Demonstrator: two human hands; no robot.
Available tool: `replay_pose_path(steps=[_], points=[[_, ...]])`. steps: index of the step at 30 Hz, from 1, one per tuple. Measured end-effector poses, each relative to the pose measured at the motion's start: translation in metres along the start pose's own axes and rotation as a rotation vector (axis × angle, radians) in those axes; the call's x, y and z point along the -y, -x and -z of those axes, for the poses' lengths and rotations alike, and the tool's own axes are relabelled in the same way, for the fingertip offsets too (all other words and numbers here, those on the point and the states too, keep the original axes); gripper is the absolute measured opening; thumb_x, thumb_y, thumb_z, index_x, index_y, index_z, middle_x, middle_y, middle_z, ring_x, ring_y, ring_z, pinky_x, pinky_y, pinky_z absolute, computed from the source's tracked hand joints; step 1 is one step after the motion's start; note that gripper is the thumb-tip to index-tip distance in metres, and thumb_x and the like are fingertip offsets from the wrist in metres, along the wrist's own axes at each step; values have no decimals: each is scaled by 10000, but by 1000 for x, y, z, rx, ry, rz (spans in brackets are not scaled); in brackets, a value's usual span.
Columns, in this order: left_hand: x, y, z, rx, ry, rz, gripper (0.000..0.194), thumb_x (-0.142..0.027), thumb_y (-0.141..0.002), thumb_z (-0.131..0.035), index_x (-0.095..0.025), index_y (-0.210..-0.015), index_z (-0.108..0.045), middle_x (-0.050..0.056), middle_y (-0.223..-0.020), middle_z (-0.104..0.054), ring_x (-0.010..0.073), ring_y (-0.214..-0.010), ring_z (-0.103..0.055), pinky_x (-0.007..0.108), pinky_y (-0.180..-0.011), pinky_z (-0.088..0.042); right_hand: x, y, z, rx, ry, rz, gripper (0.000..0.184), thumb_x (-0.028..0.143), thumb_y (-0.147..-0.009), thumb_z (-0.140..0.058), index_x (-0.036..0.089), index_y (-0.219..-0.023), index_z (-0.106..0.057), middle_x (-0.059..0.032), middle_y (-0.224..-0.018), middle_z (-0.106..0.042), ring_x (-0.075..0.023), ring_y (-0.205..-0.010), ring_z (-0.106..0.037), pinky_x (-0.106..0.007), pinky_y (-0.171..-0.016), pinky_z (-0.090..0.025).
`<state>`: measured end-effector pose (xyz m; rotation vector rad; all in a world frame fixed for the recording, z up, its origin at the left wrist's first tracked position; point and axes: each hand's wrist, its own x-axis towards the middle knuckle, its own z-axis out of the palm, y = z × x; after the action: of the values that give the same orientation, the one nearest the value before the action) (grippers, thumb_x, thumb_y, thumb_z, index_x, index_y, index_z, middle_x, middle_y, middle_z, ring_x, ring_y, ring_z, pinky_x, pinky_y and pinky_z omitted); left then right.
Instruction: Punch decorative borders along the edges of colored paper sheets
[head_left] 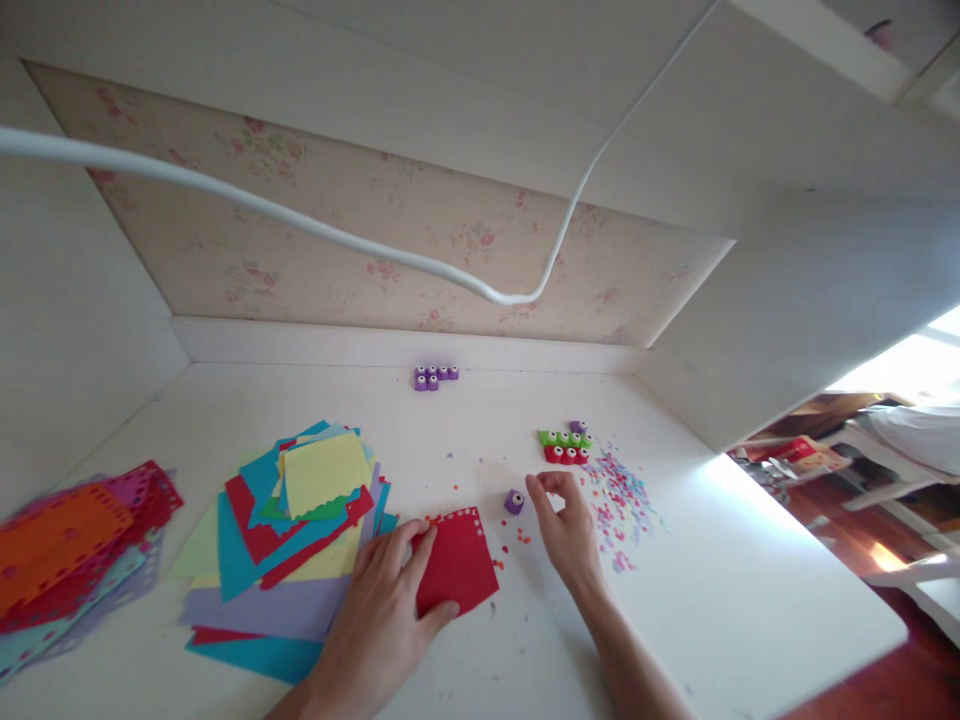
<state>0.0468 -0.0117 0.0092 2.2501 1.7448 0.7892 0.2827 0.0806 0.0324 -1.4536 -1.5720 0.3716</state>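
Observation:
My left hand (pixel 395 590) grips the left side of a red paper square (pixel 461 565), fingers at its upper left edge and thumb at its lower edge. Small punched holes line the top of the square. To its right, a purple craft punch (pixel 514 501) sits on the white table. My right hand (pixel 564 520) hovers just right of that punch, apart from it, with thumb and index fingertips brought together. Whatever may be between those fingertips is too small to make out. Red and orange punched bits (pixel 523 538) lie between the paper and my right hand.
A stack of coloured paper (pixel 330 475) lies left of my left hand, with hole-edged sheets (pixel 64 540) farther left. Green punches (pixel 564 438) and red punches (pixel 566 455) stand at the right beside scattered confetti (pixel 622 490). Purple punches (pixel 433 376) stand at the back. A white cable (pixel 330 232) hangs overhead.

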Motion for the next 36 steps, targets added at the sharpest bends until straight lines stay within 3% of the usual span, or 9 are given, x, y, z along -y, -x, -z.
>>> replay_pose_path(steps=[3,6,12,15,18,21,25,30,36], points=[[1,0,-2,1,-4,-7,624,-386,-765,-713,-231,-1331,-502,97,-1290,-531,319,-1160,-520,485,-1001,-458,4,-1,3,-5,16,23,388,419,-906,-550,198,-589,-523,-30,-724,-594,-150,-640,-554,-256,-532,-414],[2,0,-2,5,-14,-13,627,-403,-771,-706,-223,-1335,-499,98,-1287,-533,318,-1163,-518,487,-1007,-455,6,-2,5,44,-17,52,494,398,-946,-479,200,-495,-431,-13,-655,-526,-130,-568,-507,-275,-569,-412],[1,0,-1,2,-21,-13,616,-374,-766,-714,-224,-1326,-506,95,-1283,-540,311,-1160,-523,473,-1005,-456,7,-1,4,104,-71,84,403,355,-948,-470,195,-599,-590,-62,-868,-628,-184,-791,-608,-305,-715,-482],[0,-1,0,3,-23,-11,614,-382,-760,-721,-235,-1319,-512,89,-1278,-547,310,-1156,-527,465,-997,-462,3,1,2,85,-81,159,196,340,-887,-560,219,-1003,-661,-93,-1124,-603,-206,-902,-598,-362,-807,-514],[-1,-1,1,5,-25,-17,616,-386,-769,-714,-236,-1328,-504,94,-1272,-551,308,-1146,-533,465,-994,-461,2,3,-1,96,-50,169,397,334,-866,-580,245,-1251,-540,-102,-1192,-571,-192,-859,-597,-358,-757,-534],[0,-1,1,1,-24,-28,614,-384,-776,-707,-237,-1334,-497,93,-1269,-553,305,-1139,-538,459,-994,-461,2,4,-2,118,15,106,274,382,-894,-547,226,-1113,-600,-63,-942,-629,-173,-724,-583,-279,-571,-491],[1,-1,0,-4,-30,-34,620,-406,-763,-715,-237,-1323,-508,87,-1268,-557,310,-1135,-543,458,-990,-460,2,4,-2,151,211,32,304,484,-862,-576,212,-993,-611,52,-547,-485,-138,-493,-485,-257,-510,-407],[2,-1,0,-4,-40,-41,636,-416,-766,-709,-229,-1336,-497,86,-1294,-551,310,-1154,-536,463,-997,-447,-2,6,-7,288,318,116,271,461,-863,-561,231,-977,-648,2,-650,-618,-162,-553,-569,-260,-535,-422],[2,0,1,-5,-32,-41,628,-405,-771,-708,-229,-1335,-497,80,-1309,-548,301,-1159,-533,444,-999,-444,1,-5,4,299,280,107,248,394,-916,-470,227,-948,-650,-27,-719,-677,-177,-606,-613,-270,-577,-456]])
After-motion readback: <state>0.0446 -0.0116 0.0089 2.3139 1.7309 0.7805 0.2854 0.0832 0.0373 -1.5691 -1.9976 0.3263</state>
